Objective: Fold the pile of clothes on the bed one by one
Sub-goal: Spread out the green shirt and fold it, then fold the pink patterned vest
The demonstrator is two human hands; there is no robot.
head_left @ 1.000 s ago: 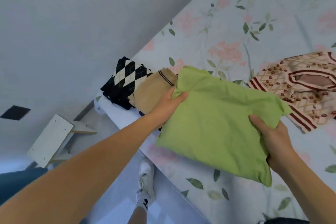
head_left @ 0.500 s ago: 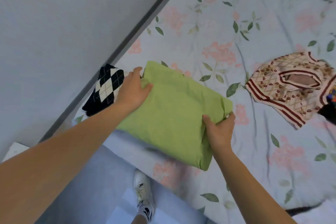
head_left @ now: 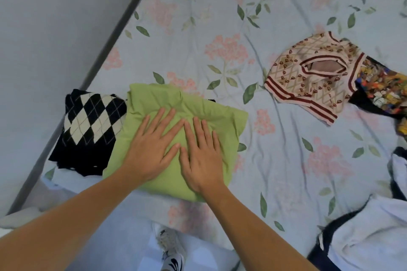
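Fingers of our left hand (head_left: 149,156) and right hand (head_left: 203,160) lie flat and spread, pressing down on the folded green top (head_left: 187,103), which sits under them on the bed (head_left: 275,160) just beside the checked sweater (head_left: 88,125). We think this top is done. Next we must lift both hands and reach for the pink vest (head_left: 312,77), far off past our right fingertips.

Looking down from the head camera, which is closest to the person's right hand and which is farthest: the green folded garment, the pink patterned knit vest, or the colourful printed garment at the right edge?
From the right hand:
1. Green folded garment: directly under the palm, touched.
2. Pink patterned knit vest: off to the right and farther up the bed.
3. Colourful printed garment: at the far right edge, beyond the vest.
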